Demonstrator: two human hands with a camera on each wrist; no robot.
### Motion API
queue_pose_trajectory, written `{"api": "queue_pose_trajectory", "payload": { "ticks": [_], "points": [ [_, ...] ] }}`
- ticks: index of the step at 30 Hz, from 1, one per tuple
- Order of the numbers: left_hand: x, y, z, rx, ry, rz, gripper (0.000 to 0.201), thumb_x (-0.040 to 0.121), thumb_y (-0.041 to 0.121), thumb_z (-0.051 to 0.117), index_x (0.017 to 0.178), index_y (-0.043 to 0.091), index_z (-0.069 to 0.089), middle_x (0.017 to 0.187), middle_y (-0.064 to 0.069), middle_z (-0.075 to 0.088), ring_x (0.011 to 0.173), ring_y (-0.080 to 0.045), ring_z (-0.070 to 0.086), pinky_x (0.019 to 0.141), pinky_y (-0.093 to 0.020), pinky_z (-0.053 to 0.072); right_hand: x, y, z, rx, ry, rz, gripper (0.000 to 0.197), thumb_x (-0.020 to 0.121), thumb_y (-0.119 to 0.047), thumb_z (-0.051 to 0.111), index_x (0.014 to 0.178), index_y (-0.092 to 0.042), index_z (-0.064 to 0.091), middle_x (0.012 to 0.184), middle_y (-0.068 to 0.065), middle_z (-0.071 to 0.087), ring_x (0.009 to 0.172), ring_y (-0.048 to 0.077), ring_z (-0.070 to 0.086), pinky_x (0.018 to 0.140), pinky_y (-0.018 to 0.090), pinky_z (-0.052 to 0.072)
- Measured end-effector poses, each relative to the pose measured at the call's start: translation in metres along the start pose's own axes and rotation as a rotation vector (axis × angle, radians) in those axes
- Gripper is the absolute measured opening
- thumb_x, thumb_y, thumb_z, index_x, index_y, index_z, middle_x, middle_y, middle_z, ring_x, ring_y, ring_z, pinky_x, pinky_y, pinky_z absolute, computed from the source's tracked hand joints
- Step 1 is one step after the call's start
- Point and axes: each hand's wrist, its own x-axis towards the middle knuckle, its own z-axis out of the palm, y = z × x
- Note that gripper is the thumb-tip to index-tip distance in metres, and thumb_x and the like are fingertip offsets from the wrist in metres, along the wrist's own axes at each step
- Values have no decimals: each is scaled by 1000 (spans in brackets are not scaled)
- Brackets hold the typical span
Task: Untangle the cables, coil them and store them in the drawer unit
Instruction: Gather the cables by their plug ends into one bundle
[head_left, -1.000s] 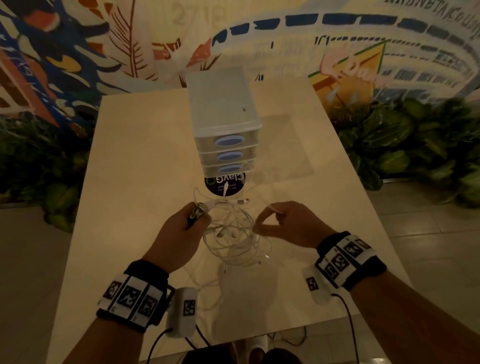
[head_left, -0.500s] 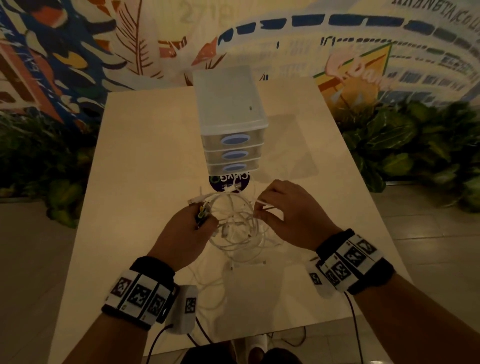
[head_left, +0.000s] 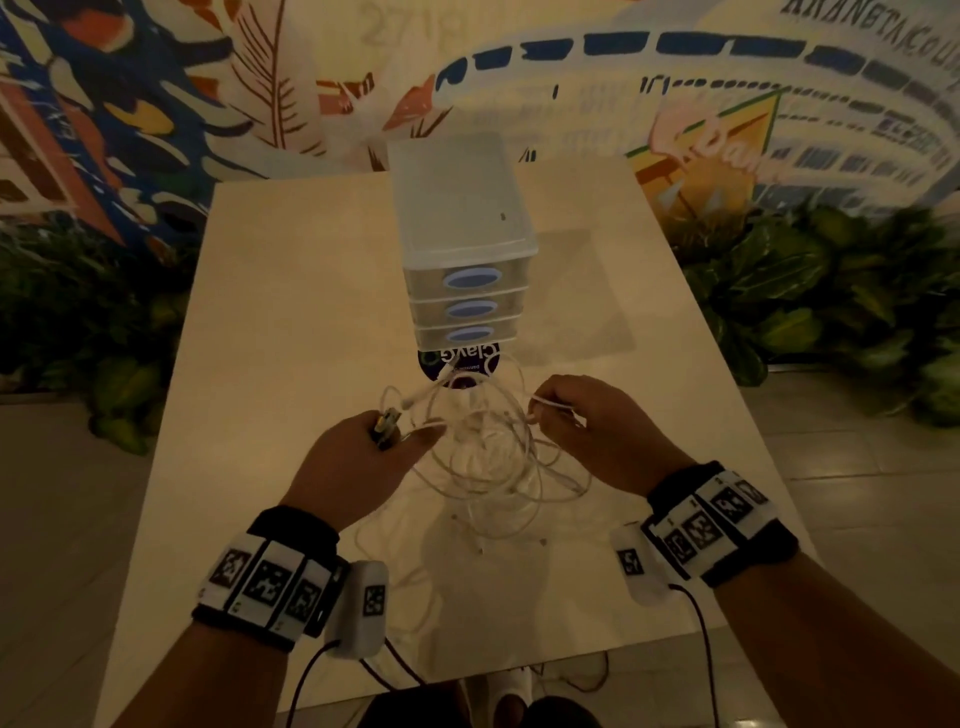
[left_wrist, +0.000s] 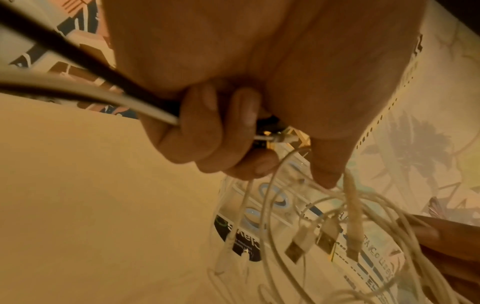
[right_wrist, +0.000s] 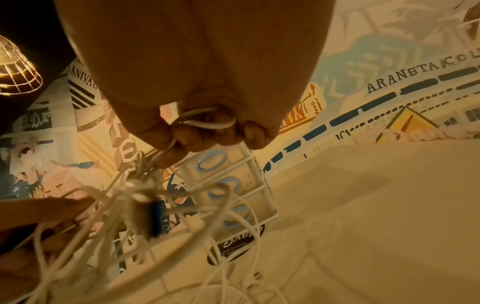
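Observation:
A tangle of thin white cables (head_left: 493, 457) hangs in loops between my two hands above the table (head_left: 291, 322). My left hand (head_left: 374, 447) grips a bunch of cable ends and a dark plug (head_left: 385, 425); the left wrist view has its fingers (left_wrist: 215, 131) curled round a white and a black cable, with several USB plugs (left_wrist: 324, 236) dangling below. My right hand (head_left: 576, 426) pinches a white strand (head_left: 545, 402); that loop (right_wrist: 207, 121) sits under its curled fingers in the right wrist view. The clear three-drawer unit (head_left: 462, 249) stands just beyond, all drawers closed.
A round dark sticker (head_left: 460, 364) lies on the table right in front of the drawer unit. More cable trails on the table toward the near edge (head_left: 415, 571). Leafy plants (head_left: 831, 312) flank the table on both sides, and a painted mural wall stands behind.
My right hand came in against the tangle, then drew back to the right with a strand pinched. The loops have spread wider between my hands. The left hand has stayed put.

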Motion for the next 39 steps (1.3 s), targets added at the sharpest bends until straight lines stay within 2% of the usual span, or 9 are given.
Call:
{"api": "queue_pose_trajectory", "payload": {
  "ticks": [6, 11, 15, 19, 22, 26, 30, 34, 39],
  "points": [
    [-2, -8, -10, 24, -83, -34, 58, 91, 56, 64, 65, 15, 32, 46, 4, 28, 46, -12, 31, 57, -33, 29, -2, 10, -5, 21, -43, 72, 14, 96, -42, 65, 88, -31, 64, 78, -14, 64, 75, 3, 60, 66, 17, 43],
    [-8, 1, -14, -89, -4, 48, 54, 97, 49, 58, 66, 12, 33, 48, 3, 29, 47, -11, 31, 57, -32, 27, -4, 14, -8, 52, 15, 23, 12, 95, -40, 67, 92, -29, 69, 86, -10, 70, 80, 9, 65, 74, 31, 52],
    [-12, 15, -7, -161, 15, 162, 50, 98, 48, 56, 66, 10, 52, 49, 4, 44, 49, -12, 42, 54, -21, 33, -3, 5, -9, 46, 14, -47, 28, 90, -57, 60, 93, -31, 70, 91, -13, 68, 83, 12, 64, 76, 36, 53],
    [-16, 35, 20, -101, -64, 247, 51, 98, 52, 53, 62, 19, 39, 51, 2, 36, 50, -14, 35, 56, -29, 30, -1, -8, -7, 30, 3, -111, 15, 93, -41, 68, 96, -27, 72, 90, -9, 67, 83, 12, 61, 75, 34, 51],
    [-11, 39, 35, -92, -36, 210, 57, 93, 64, 49, 64, 16, 38, 52, 1, 33, 51, -14, 35, 55, -30, 28, -1, -15, -3, 59, 17, -142, 7, 93, -33, 71, 96, -27, 72, 87, -9, 64, 80, 10, 57, 72, 20, 44],
    [-6, 39, 40, -218, -50, 231, 46, 101, 45, 54, 75, 8, 50, 57, 3, 37, 53, -11, 33, 54, -24, 25, -5, -17, 4, 100, 32, -143, 7, 91, -32, 73, 95, -26, 75, 81, -10, 61, 77, 11, 54, 69, 11, 36],
    [-3, 36, 40, -257, -86, 233, 37, 100, 28, 59, 76, 4, 47, 57, 5, 34, 53, -11, 30, 54, -23, 26, -10, -12, 7, 161, 67, -151, 13, 92, -36, 71, 94, -25, 75, 84, -4, 64, 77, 14, 55, 71, 11, 36],
    [-7, 33, 41, -227, -67, 212, 40, 95, 23, 62, 68, 14, 33, 60, 2, 28, 55, -13, 24, 56, -29, 20, -10, -5, 3, 105, 147, -140, 7, 92, -32, 71, 95, -39, 69, 90, -18, 65, 89, 10, 57, 78, 14, 40],
    [-8, 35, 38, -274, -9, 173, 37, 85, 27, 60, 64, 19, 31, 56, 3, 28, 54, -13, 23, 57, -32, 21, -11, 8, -5, 173, 121, -72, 12, 98, -16, 66, 94, -27, 69, 94, -15, 68, 92, 12, 60, 82, 28, 44]
  ]
}}
